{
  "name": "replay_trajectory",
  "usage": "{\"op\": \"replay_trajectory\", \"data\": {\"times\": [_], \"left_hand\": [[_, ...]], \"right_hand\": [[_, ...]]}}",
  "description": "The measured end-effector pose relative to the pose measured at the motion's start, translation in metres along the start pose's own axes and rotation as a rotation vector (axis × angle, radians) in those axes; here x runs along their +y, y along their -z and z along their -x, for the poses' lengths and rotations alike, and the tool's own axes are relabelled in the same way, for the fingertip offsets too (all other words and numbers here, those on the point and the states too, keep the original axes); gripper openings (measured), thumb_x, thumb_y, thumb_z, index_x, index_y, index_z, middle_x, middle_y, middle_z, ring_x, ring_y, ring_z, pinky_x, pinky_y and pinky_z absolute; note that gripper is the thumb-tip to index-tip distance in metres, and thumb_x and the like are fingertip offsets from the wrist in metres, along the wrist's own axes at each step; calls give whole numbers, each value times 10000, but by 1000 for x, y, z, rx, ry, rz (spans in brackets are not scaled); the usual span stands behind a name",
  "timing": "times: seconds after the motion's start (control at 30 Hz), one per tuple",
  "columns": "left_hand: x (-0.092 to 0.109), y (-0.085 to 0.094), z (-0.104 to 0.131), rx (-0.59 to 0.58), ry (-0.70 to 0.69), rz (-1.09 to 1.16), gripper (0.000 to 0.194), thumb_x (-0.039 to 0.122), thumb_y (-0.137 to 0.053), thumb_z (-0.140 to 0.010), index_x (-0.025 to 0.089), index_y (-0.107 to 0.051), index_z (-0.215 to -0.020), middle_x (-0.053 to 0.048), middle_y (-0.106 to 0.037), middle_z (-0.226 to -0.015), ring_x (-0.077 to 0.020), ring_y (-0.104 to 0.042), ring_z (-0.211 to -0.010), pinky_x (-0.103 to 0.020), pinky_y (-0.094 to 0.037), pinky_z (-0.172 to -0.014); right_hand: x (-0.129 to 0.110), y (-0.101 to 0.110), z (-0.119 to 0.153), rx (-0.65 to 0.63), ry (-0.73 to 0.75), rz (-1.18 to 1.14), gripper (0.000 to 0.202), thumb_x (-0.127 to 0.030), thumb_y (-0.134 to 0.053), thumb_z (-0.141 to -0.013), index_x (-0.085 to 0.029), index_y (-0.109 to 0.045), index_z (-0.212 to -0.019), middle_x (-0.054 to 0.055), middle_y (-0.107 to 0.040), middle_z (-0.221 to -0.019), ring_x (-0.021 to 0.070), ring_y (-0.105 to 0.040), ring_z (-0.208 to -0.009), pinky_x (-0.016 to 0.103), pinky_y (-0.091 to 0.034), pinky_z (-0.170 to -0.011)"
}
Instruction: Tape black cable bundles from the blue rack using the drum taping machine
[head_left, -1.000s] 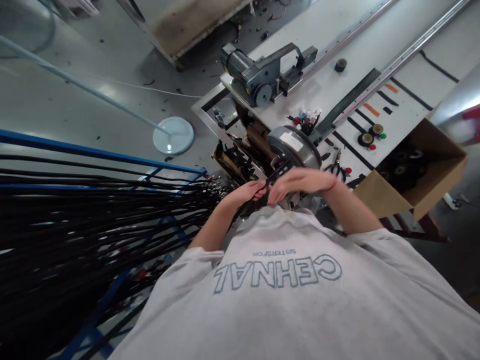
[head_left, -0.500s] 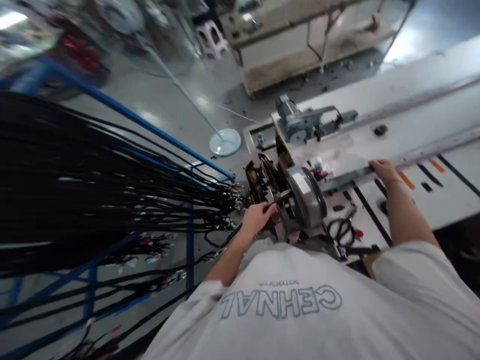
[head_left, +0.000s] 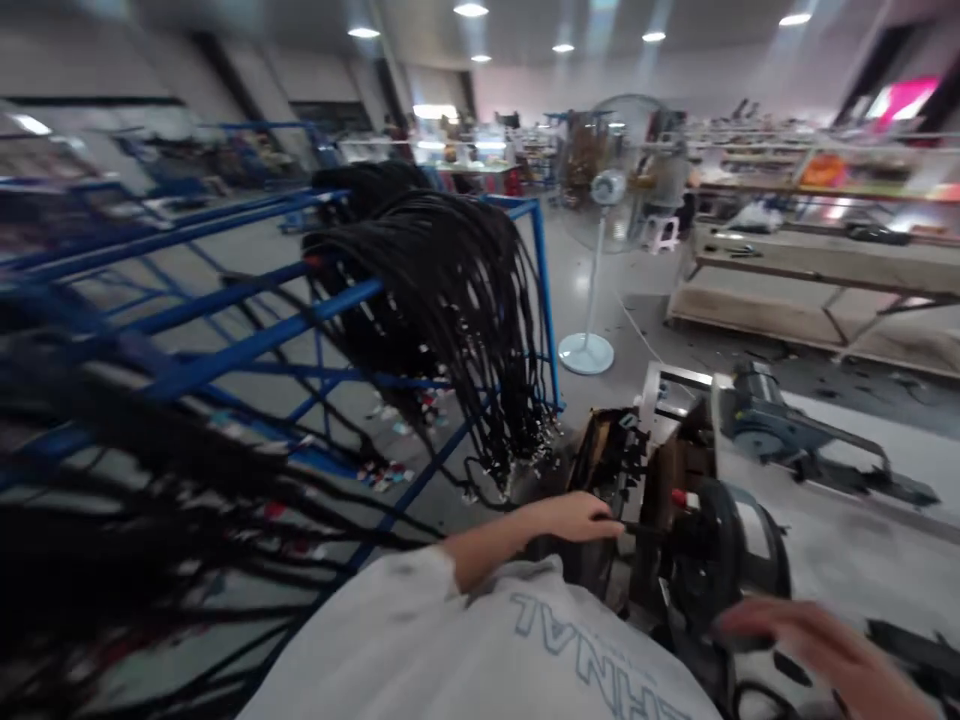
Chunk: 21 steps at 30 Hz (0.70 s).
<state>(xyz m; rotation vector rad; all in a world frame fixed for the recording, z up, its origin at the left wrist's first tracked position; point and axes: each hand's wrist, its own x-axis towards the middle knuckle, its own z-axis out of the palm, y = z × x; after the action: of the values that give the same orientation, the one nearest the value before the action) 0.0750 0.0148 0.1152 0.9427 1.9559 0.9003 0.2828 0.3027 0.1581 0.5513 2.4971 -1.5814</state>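
Head view: right hand [head_left: 817,640] is motion-blurred, forearm cut off at the frame edge. Can't tell if its grip is open or closed; nearest thing is the wheel [head_left: 769,545]. Left hand [head_left: 571,517] is closed on a dark strip [head_left: 636,527], thumb and fingers pinched. Strip runs from the fingers toward the wheel; far end lost in the dark there. Lower-left cables smeared, too blurred to count. Wheel's lower part is hard to make out, shirt print cut off at the bottom.

Counts: 2 hands, 1 strip, 1 wheel with 1 pale label [head_left: 754,530], 1 red part [head_left: 679,497] beside it, 1 motor unit [head_left: 765,410] on the white bench [head_left: 840,540], 1 standing fan [head_left: 608,187], 6 round ceiling lights [head_left: 471,10]. Black cables [head_left: 442,240] hang over the blue rack [head_left: 546,300], too many to count.
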Motion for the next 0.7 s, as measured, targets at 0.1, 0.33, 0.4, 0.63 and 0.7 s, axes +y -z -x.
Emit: {"op": "replay_trajectory", "data": {"times": [0.1, 0.33, 0.4, 0.63, 0.7], "left_hand": [[18, 1, -25, 142, -70, 265, 544, 665, -639, -816, 156, -640, -623, 31, -514, -544, -98, -434, -559, -242, -296, -560], [24, 132, 77, 887, -391, 1153, 554, 705, -656, -767, 156, -630, -696, 53, -442, -510, -60, -379, -436, -200, -277, -433], [17, 167, 126, 1210, -645, 1150, 489, 653, -601, -839, 173, -688, -875, 6, -573, -643, -92, -529, -561, -207, -407, -526], [-48, 131, 203, 1655, -566, 965, 342, 479, -743, -776, 231, -685, -1005, -41, -713, -1016, -144, -648, -875, -239, -496, -762], [-66, 97, 209, 1600, -446, 990, 326, 461, -775, -747, 202, -688, -925, -28, -702, -890, -120, -611, -736, -235, -482, -694]], "right_hand": [[-38, -128, -42, -502, 10, 1, 548, -689, -671, -728, -257, -802, -1038, 141, -741, -1119, 354, -662, -1129, 535, -461, -1089], [-44, -317, -173, -199, 213, -212, 633, -793, -702, -568, -177, -646, -701, 84, -675, -749, 251, -622, -768, 403, -538, -792], [-60, -330, -195, -265, 199, -128, 700, -888, -625, -543, -198, -505, -538, 28, -515, -534, 165, -484, -569, 333, -467, -589], [-232, -328, -192, -430, 600, -129, 571, -757, -516, -839, -198, -552, -726, -38, -469, -560, 98, -418, -483, 240, -356, -471], [-273, -337, -193, -380, 778, -156, 517, -676, -474, -919, -193, -628, -818, 13, -591, -692, 134, -553, -627, 257, -468, -600]]}}
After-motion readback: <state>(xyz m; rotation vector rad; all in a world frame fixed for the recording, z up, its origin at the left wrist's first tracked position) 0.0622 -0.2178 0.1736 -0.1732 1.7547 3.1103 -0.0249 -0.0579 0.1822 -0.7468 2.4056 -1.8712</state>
